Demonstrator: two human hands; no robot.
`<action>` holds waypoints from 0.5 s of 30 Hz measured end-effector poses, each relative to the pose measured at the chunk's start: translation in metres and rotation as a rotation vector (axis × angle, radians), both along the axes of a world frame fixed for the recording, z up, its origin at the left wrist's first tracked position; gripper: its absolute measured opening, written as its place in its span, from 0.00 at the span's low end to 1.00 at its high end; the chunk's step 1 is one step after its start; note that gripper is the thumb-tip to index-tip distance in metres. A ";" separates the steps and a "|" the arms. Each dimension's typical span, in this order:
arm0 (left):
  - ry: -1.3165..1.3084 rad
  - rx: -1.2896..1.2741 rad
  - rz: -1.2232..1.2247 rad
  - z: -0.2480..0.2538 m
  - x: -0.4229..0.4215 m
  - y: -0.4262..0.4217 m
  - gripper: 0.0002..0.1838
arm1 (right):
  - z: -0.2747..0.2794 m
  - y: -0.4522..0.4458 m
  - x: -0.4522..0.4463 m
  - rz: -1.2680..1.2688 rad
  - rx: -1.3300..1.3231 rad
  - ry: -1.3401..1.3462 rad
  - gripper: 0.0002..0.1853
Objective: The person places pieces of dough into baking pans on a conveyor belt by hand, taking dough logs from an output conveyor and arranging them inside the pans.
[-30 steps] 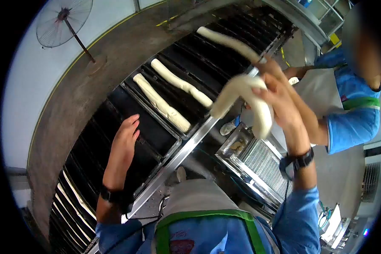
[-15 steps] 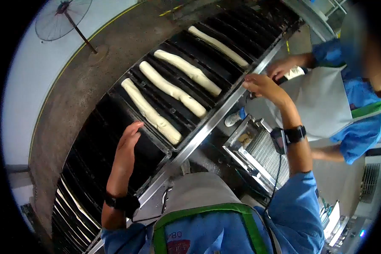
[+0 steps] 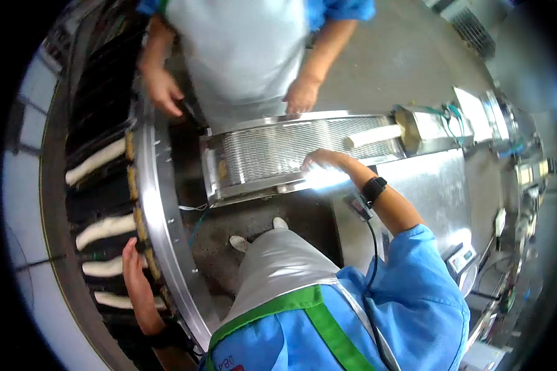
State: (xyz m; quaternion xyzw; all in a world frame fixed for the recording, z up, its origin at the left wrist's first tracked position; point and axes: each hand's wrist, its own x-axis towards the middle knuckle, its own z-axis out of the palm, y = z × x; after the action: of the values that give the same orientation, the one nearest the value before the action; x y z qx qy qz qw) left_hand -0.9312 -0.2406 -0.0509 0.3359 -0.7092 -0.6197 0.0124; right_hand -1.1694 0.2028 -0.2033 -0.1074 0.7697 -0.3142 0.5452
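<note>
My left hand (image 3: 134,267) is open, its fingers stretched out beside the black tray (image 3: 90,199). Long rolls of pale dough lie across the tray's grooves; a dough roll (image 3: 105,267) is just beside my fingertips and partly hidden by them. Farther up lie another roll (image 3: 105,231) and one more (image 3: 96,162). Over the near edge of the mesh conveyor (image 3: 263,151), my right hand (image 3: 325,161) is loosely open with nothing visible in it; glare blurs its underside. To its upper right, a single dough roll (image 3: 374,136) rests on the mesh.
A co-worker in a pale apron (image 3: 241,55) stands across the conveyor, one hand (image 3: 301,96) at its far rim. A metal rail (image 3: 158,216) runs between the trays and me. At right are a steel table (image 3: 424,191) and a digital scale (image 3: 463,258).
The view has swung right toward the mesh conveyor. My right hand has gone from beside the tray rail to above the conveyor; my left hand stays by the trays.
</note>
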 end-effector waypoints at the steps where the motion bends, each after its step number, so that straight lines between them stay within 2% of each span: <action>1: -0.067 -0.022 0.068 0.014 -0.013 0.019 0.16 | -0.008 0.028 -0.002 -0.063 0.109 0.053 0.19; 3: -0.004 -0.139 -0.074 0.001 -0.003 0.018 0.15 | -0.007 0.070 0.005 0.025 0.282 0.652 0.20; 4: -0.030 -0.257 -0.045 -0.008 -0.003 0.008 0.15 | -0.003 0.088 0.003 -0.099 0.349 0.620 0.08; 5: -0.043 -0.497 -0.061 -0.032 0.002 -0.019 0.14 | 0.010 0.099 -0.003 -0.164 0.344 0.680 0.14; 6: -0.031 -0.689 -0.043 -0.047 0.012 -0.035 0.13 | -0.006 0.118 -0.001 -0.078 0.345 0.959 0.19; 7: -0.060 -0.729 0.087 -0.060 0.019 -0.040 0.13 | -0.012 0.124 -0.006 -0.007 0.259 1.121 0.24; 8: -0.112 -0.823 0.103 -0.086 0.038 -0.067 0.13 | -0.011 0.118 -0.016 0.044 0.315 1.051 0.27; 10: -0.234 -0.975 0.209 -0.083 0.046 -0.068 0.12 | -0.044 0.118 -0.042 0.289 0.154 1.085 0.27; 11: -0.176 -1.057 0.214 -0.086 0.042 -0.070 0.10 | -0.037 0.100 -0.053 0.393 0.246 1.069 0.26; 12: -0.275 -1.126 0.237 -0.074 0.028 -0.061 0.10 | -0.040 0.088 -0.070 0.427 0.171 1.157 0.19; 13: -0.428 -1.101 0.275 -0.076 0.045 -0.057 0.10 | -0.028 0.086 -0.060 0.469 0.267 1.031 0.17; 14: -0.431 -1.012 0.270 -0.077 0.050 -0.059 0.10 | -0.020 0.073 -0.065 0.440 0.262 0.997 0.18; 15: -0.477 -1.032 0.271 -0.084 0.055 -0.060 0.10 | -0.009 0.068 -0.067 0.387 0.312 0.884 0.19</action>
State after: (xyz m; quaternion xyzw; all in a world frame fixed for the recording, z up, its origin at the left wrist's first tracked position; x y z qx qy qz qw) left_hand -0.8767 -0.3009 -0.1345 0.5045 -0.8532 -0.0940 0.0935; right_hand -1.2363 0.2707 -0.2118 -0.2881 0.9307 -0.0133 0.2249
